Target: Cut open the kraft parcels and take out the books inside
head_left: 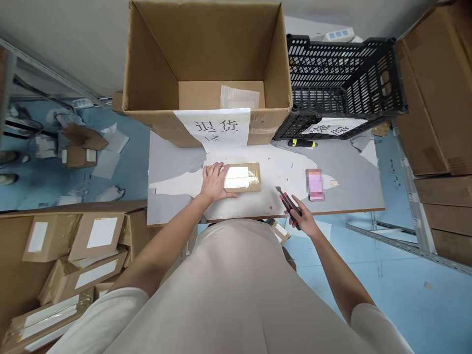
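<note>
A small taped cardboard box [254, 178] with a white label lies on the table in front of me. My left hand [215, 183] grips its left end, with the fingers over the top and the thumb along the near edge. Closed around the handle of a red and black utility knife [289, 206] is my right hand [303, 219], near the table's front edge. The knife points up and left towards the box and stays apart from it. Whether its blade is out is too small to tell.
Behind the work spot stand a large open cardboard box [151, 73] and a black plastic crate [376, 81], both with paper signs. A black and yellow cutter [302, 143] and a blurred pink item [315, 185] lie on the table [169, 164]. Labelled parcels [101, 231] fill a carton at left.
</note>
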### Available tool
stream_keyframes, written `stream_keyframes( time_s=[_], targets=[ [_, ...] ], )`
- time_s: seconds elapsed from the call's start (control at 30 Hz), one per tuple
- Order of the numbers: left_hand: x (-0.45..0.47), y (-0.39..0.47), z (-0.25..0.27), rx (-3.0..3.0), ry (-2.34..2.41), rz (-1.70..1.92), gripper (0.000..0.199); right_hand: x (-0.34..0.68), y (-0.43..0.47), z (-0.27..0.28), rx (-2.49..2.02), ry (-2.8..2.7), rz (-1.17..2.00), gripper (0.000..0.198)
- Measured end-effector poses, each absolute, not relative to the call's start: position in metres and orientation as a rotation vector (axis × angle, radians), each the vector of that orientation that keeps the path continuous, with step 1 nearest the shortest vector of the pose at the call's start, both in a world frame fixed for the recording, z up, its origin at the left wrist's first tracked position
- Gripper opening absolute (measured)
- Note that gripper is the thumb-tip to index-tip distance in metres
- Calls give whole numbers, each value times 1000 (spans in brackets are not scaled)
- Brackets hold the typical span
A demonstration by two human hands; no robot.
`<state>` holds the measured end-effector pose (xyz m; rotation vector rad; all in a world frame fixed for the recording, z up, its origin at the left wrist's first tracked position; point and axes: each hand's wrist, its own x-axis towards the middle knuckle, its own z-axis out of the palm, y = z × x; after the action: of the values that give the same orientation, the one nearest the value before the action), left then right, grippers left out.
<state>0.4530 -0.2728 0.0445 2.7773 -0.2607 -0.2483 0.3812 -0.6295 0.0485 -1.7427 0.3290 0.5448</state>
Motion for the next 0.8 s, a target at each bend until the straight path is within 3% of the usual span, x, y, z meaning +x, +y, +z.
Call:
stream_keyframes(
  time_s=[0.07, 0.23, 0.4, 0.67, 0.8],
  targets=[
    [456, -268, 45, 2730, -227, -205, 105, 380, -612, 42, -1678, 381, 502, 52],
    [469, -240, 38, 2489, 203, -78, 54, 393, -539, 27, -1276, 537, 410, 44],
    [441, -222, 23, 2203, 498, -194, 36, 439, -502, 30, -1250, 466, 359, 44],
    [348, -279, 12, 1898, 476, -417, 38, 476, -485, 38, -1416, 302, 391, 45],
    [389, -267, 24, 2093, 457, -197, 63, 436, -501, 40, -1610, 388, 330, 44]
  ],
)
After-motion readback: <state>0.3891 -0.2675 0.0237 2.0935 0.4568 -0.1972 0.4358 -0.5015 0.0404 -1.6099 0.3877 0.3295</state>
